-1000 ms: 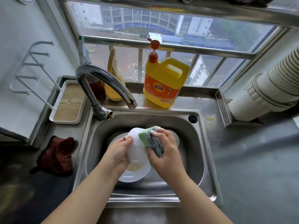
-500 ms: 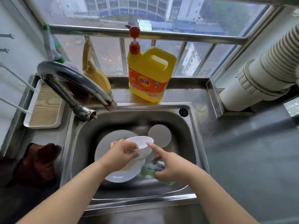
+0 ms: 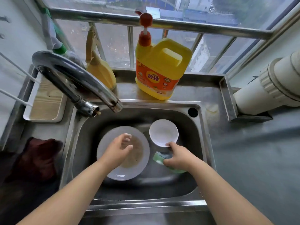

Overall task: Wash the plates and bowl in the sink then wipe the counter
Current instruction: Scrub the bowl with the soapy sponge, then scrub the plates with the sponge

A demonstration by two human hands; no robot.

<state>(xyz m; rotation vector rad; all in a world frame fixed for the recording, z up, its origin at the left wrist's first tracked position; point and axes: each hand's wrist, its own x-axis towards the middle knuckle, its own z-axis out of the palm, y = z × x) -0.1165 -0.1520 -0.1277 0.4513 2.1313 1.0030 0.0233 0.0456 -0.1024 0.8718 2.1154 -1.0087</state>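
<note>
the right hand (image 3: pixel 177 155) pinched the near rim of the small plate (image 3: pixel 163 132) with the sponge (image 3: pixel 159 157) under its palm, while the loosely spread left hand (image 3: pixel 119 149) hovered empty over the dirty large plate (image 3: pixel 103 143) in the sink (image 3: pixel 81 127), directly left of the sponge.

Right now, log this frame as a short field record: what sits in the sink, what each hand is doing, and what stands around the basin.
sink contents: large plate with brown residue; small dish to its right; green sponge
left hand: fingers relaxed, above the large plate, holding nothing
right hand: on the sponge, fingertips at the small dish's near rim
faucet: no water visible
window ledge: yellow detergent jug with red pump
left counter: dark red cloth; wood-lined tray
</note>
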